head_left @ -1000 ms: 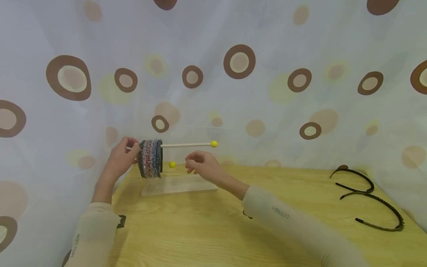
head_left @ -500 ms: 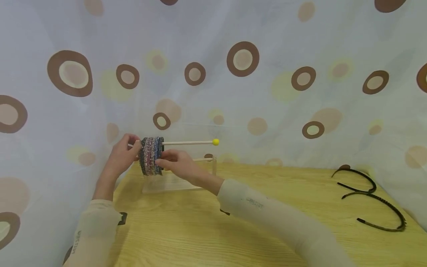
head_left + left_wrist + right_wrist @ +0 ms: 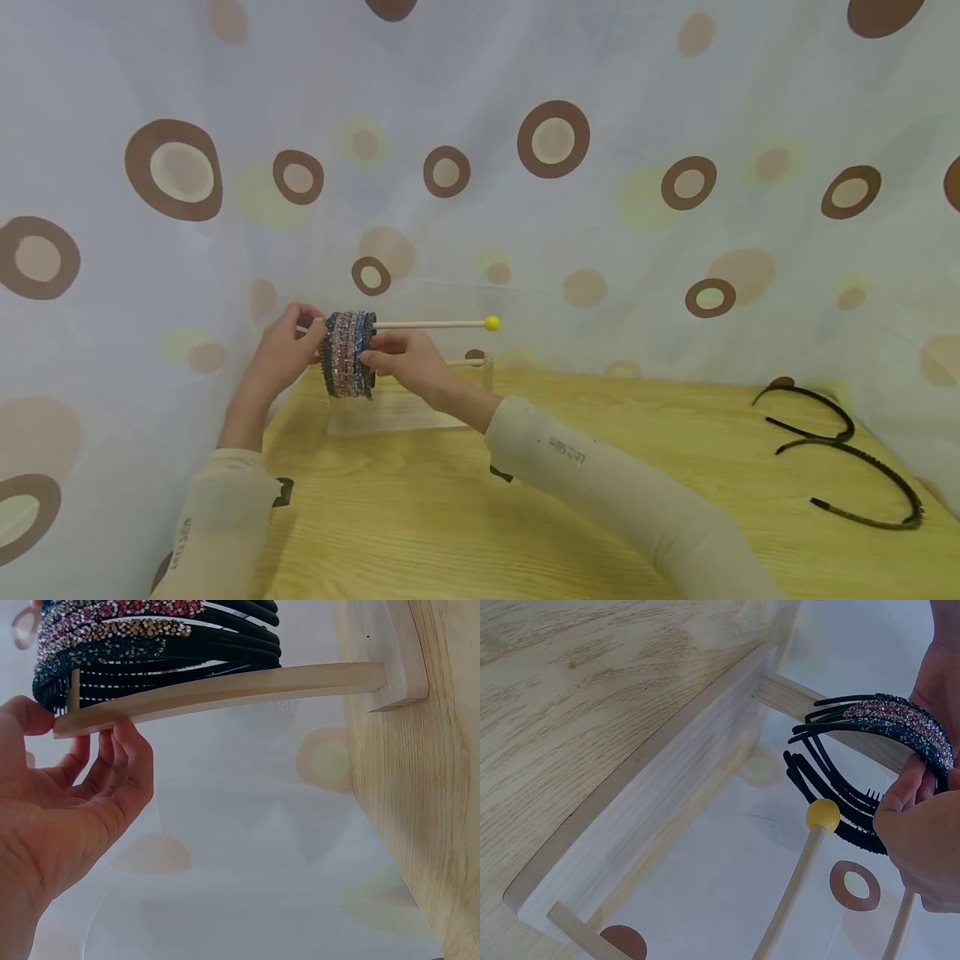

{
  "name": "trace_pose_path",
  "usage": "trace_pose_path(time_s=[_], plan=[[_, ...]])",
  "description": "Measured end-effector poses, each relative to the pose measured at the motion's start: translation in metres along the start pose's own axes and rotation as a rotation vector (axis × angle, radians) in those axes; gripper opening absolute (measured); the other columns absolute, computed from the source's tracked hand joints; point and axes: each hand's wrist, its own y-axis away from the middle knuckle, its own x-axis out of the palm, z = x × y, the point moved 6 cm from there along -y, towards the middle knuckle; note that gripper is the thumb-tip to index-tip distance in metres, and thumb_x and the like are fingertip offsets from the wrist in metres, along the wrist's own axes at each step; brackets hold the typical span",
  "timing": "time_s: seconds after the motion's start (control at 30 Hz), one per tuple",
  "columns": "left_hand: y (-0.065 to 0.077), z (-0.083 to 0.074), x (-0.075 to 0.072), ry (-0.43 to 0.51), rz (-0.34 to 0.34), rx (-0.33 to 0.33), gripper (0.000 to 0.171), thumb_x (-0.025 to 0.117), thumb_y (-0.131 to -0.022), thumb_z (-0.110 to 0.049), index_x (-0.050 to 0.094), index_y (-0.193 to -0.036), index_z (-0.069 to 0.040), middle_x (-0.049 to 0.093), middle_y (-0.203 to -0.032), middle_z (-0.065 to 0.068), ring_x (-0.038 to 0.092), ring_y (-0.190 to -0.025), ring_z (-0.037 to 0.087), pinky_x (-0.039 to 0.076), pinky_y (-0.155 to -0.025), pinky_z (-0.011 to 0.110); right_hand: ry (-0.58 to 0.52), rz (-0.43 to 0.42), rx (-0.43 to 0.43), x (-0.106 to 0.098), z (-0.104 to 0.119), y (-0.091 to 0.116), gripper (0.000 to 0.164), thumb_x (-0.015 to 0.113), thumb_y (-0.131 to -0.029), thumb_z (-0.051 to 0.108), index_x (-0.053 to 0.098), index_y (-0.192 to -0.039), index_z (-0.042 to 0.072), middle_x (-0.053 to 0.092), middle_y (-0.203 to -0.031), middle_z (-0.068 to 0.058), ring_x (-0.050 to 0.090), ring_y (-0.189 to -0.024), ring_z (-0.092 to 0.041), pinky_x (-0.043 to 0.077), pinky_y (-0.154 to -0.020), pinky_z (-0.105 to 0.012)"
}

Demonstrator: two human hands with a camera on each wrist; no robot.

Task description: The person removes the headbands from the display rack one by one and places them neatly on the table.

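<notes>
A row of glittery headbands (image 3: pixel 347 354), dark, pink, silver and blue, hangs on a wooden stand (image 3: pixel 405 417) at the left of the table. My left hand (image 3: pixel 281 354) holds the top of the stand's left upright (image 3: pixel 225 694); in the left wrist view the thumb and fingers pinch its end. From the other side, my right hand (image 3: pixel 416 362) grips the headbands at the blue end, thumb in front and fingers partly hidden behind. An upper rod (image 3: pixel 431 324) with a yellow ball tip (image 3: pixel 823 815) sticks out to the right above that hand.
Two dark headbands lie on the table's right side, a smooth one (image 3: pixel 825 401) behind and a toothed one (image 3: pixel 862 522) in front. Behind the wooden table (image 3: pixel 420 517) hangs a curtain (image 3: pixel 600 225) with brown circles. A curtain also borders the left.
My right hand has moved left, from the lower rod's yellow ball to the headbands, and now grips them. The left hand stays at the upright. The head view has shifted slightly.
</notes>
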Motion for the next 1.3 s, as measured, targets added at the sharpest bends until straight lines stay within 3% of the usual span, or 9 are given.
trace_pose_path(time_s=[0.27,0.5,0.7,0.9,1.13,1.3], plan=[[0.0,-0.001,0.0,0.001,0.005,-0.009,0.044,0.044,-0.106,-0.037,0.046,-0.13,0.0,0.051,-0.124,0.02,0.059,-0.103,0.034,0.06,-0.083,0.047,-0.016,-0.021,0.0,-0.002,0.003,-0.002,0.031,0.073,-0.095,0.013,0.068,-0.122,-0.002,0.073,-0.102,-0.006,0.068,-0.089,-0.021,0.057,-0.08,-0.031],[0.002,-0.003,0.003,0.01,0.017,-0.01,0.044,0.044,-0.106,-0.035,0.045,-0.131,0.001,0.05,-0.125,0.021,0.059,-0.104,0.034,0.06,-0.084,0.044,0.029,-0.039,0.018,-0.013,0.006,0.001,0.031,0.074,-0.096,0.015,0.069,-0.122,0.0,0.072,-0.11,-0.007,0.067,-0.088,-0.019,0.059,-0.083,-0.04],[0.002,-0.001,0.002,-0.003,0.014,-0.006,0.044,0.043,-0.107,-0.036,0.045,-0.132,0.0,0.05,-0.124,0.021,0.06,-0.102,0.035,0.059,-0.085,0.048,0.067,-0.025,0.014,-0.024,0.011,0.001,0.034,0.074,-0.096,0.022,0.068,-0.124,0.003,0.071,-0.112,-0.004,0.068,-0.101,-0.029,0.056,-0.091,-0.043],[0.0,-0.001,0.001,-0.004,0.008,-0.002,0.044,0.043,-0.106,-0.036,0.045,-0.131,0.0,0.051,-0.123,0.02,0.06,-0.101,0.034,0.059,-0.086,0.049,0.054,-0.007,-0.01,-0.035,0.018,0.006,0.031,0.072,-0.098,0.021,0.067,-0.123,0.004,0.072,-0.108,-0.003,0.064,-0.107,-0.039,0.055,-0.089,-0.038],[0.002,-0.004,0.0,-0.009,0.006,-0.003,0.046,0.043,-0.106,-0.037,0.045,-0.133,0.0,0.051,-0.124,0.02,0.059,-0.103,0.034,0.059,-0.082,0.045,0.064,-0.033,-0.067,-0.046,0.034,0.012,0.023,0.072,-0.097,0.018,0.069,-0.116,0.005,0.073,-0.105,-0.003,0.068,-0.094,-0.023,0.056,-0.089,-0.035],[0.004,-0.006,0.0,-0.019,0.011,-0.011,0.046,0.042,-0.107,-0.036,0.044,-0.134,0.001,0.051,-0.126,0.021,0.059,-0.106,0.035,0.059,-0.084,0.045,0.083,-0.049,-0.111,-0.054,0.044,0.015,0.022,0.073,-0.097,0.017,0.07,-0.114,0.004,0.073,-0.104,-0.003,0.069,-0.092,-0.021,0.056,-0.089,-0.034]])
